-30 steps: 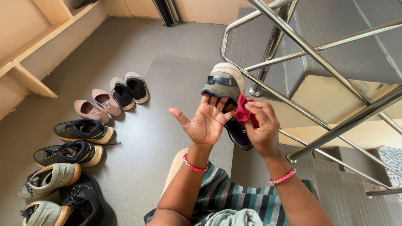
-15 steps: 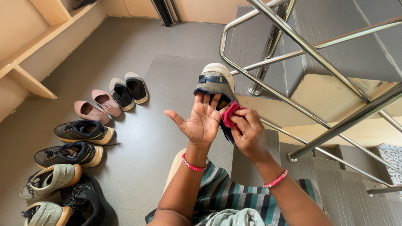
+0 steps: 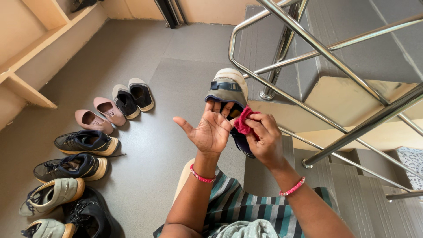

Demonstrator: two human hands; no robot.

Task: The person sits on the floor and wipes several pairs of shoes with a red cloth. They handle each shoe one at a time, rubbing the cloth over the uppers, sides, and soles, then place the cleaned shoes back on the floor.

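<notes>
Grey-navy strapped sandal held upright, toe up; crumpled pink cloth pressed against it.

We see a row of shoes on the grey floor at left; the steel stair railing stands right.

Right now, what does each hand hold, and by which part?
The left hand holds a shoe from underneath, fingers against its sole side. The right hand pinches a red cloth at its bunched end.

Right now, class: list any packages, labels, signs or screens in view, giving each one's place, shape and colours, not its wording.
None in view: no package, label, sign or screen shows.
The hands hold only a grey sandal and a pink cloth; plain shoes line the floor.
</notes>
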